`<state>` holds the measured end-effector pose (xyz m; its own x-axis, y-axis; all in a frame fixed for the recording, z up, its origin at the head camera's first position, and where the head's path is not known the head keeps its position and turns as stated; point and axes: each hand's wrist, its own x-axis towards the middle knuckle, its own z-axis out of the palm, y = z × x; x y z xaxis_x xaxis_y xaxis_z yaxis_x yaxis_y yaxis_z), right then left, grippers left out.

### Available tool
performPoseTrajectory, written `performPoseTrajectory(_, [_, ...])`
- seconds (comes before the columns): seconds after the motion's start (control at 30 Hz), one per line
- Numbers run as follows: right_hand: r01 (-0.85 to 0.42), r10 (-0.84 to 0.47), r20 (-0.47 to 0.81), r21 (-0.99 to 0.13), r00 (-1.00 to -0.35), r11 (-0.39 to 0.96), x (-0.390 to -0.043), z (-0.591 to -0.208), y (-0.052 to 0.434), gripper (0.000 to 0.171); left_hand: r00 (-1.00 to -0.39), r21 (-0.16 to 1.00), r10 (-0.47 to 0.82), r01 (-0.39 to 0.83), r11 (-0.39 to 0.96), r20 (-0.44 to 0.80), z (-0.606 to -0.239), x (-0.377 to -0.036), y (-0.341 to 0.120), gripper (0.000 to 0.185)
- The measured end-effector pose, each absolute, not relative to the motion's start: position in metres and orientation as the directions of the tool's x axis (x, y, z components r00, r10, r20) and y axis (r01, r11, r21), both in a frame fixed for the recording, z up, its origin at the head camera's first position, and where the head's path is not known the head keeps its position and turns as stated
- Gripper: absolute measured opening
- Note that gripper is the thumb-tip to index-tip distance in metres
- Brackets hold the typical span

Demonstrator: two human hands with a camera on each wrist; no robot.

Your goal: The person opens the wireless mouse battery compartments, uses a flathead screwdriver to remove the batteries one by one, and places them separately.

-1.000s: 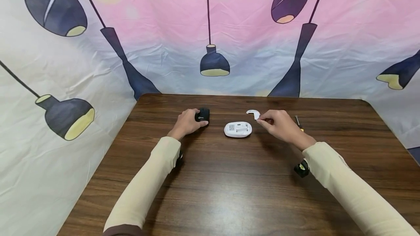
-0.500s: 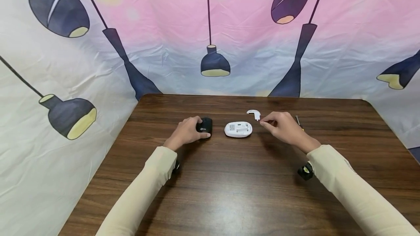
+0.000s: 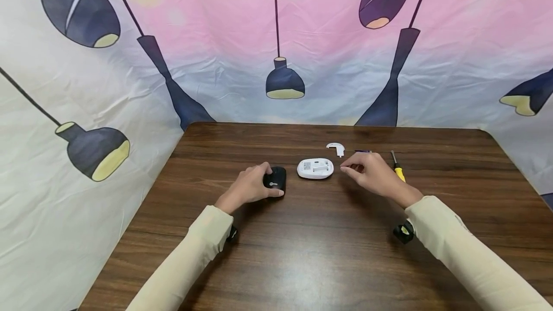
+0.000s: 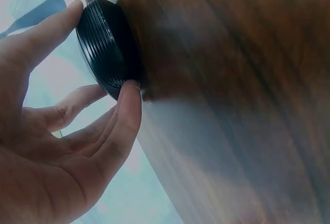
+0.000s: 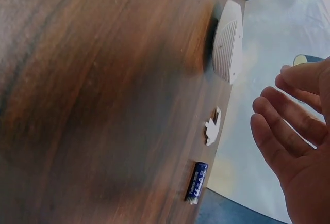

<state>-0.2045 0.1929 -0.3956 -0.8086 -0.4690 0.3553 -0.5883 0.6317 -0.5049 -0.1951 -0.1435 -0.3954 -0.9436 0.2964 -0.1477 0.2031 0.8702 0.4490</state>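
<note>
My left hand (image 3: 249, 185) grips a black computer mouse (image 3: 276, 181) by its sides; in the left wrist view the thumb and fingers press the ribbed edge of the black mouse (image 4: 105, 48). Right of it a white mouse (image 3: 316, 169) lies underside up, its battery compartment uncovered. My right hand (image 3: 367, 173) hovers just right of the white mouse, fingers loosely bent, and nothing shows between the fingers (image 5: 265, 136) in the right wrist view. A white battery cover (image 3: 337, 148) lies behind the white mouse. A blue battery (image 5: 196, 182) lies near the cover.
A screwdriver (image 3: 398, 172) with a yellow and black handle lies beyond the right wrist, partly hidden by it. The brown wooden table (image 3: 311, 253) ends at a printed cloth backdrop (image 3: 233, 76).
My left hand has drawn the black mouse nearer and slightly right. My right hand has backed away from the white battery cover, towards me, and the blue battery now shows behind it.
</note>
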Motion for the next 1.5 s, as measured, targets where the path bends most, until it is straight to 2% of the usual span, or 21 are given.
performPoseTrajectory(0.43, [-0.589,-0.496,0.324,-0.527,-0.805,0.612,-0.198,-0.399,0.190,0.007,-0.932,0.449,0.330,0.233,0.863,-0.151,-0.394,-0.177,-0.128,0.062])
performPoseTrajectory(0.93, [-0.597,-0.558,0.262,-0.552,-0.787,0.583,-0.186,-0.407,0.176,0.008,-0.903,0.471,0.416,0.322,0.821,-0.110,-0.396,-0.160,-0.106,0.062])
performPoseTrajectory(1.13, [-0.605,-0.584,0.241,-0.549,-0.775,0.576,-0.181,-0.412,0.171,0.013,-0.888,0.486,0.452,0.357,0.797,-0.089,-0.398,-0.155,-0.099,0.062])
performPoseTrajectory(1.37, [-0.664,-0.650,0.236,-0.499,-0.722,0.556,-0.175,-0.420,0.166,0.019,-0.873,0.508,0.480,0.377,0.774,-0.083,-0.401,-0.150,-0.092,0.064])
performPoseTrajectory(1.5, [-0.664,-0.667,0.206,-0.497,-0.716,0.559,-0.174,-0.422,0.165,0.027,-0.866,0.501,0.494,0.393,0.771,-0.081,-0.402,-0.149,-0.086,0.067])
